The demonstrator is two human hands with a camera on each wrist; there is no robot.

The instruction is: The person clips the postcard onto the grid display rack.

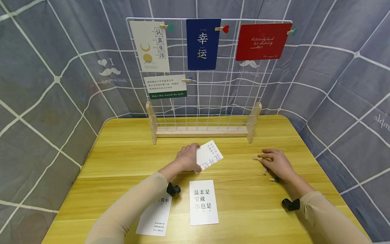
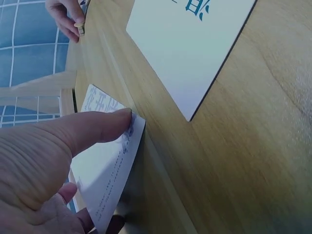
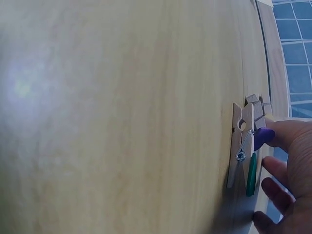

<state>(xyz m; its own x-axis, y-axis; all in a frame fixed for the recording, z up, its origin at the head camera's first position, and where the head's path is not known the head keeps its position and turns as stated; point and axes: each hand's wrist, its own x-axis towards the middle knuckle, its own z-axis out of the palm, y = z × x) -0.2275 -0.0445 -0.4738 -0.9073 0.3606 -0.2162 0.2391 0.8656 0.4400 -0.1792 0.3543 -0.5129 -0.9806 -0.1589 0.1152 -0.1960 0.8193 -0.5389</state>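
My left hand (image 1: 187,157) pinches a white card (image 1: 210,154) with purple characters, held at a slant above the table. In the left wrist view the thumb (image 2: 105,126) presses on its printed face and the other fingers are behind it. Over at the right, my right hand (image 1: 278,164) pinches a small wooden clothespin (image 1: 256,158) with a yellow decoration between thumb and fingertips. Close beneath that hand lie a clothespin with a purple decoration (image 3: 263,136) and one with a green decoration (image 3: 251,175).
A white wire grid (image 1: 225,88) on wooden feet stands at the back. Clothespins hold a cream card (image 1: 149,44), a blue card (image 1: 202,40), a red card (image 1: 260,40) and a white-and-green card (image 1: 166,86). Two white cards (image 1: 204,217) (image 1: 152,217) lie in front; my left sleeve partly covers one.
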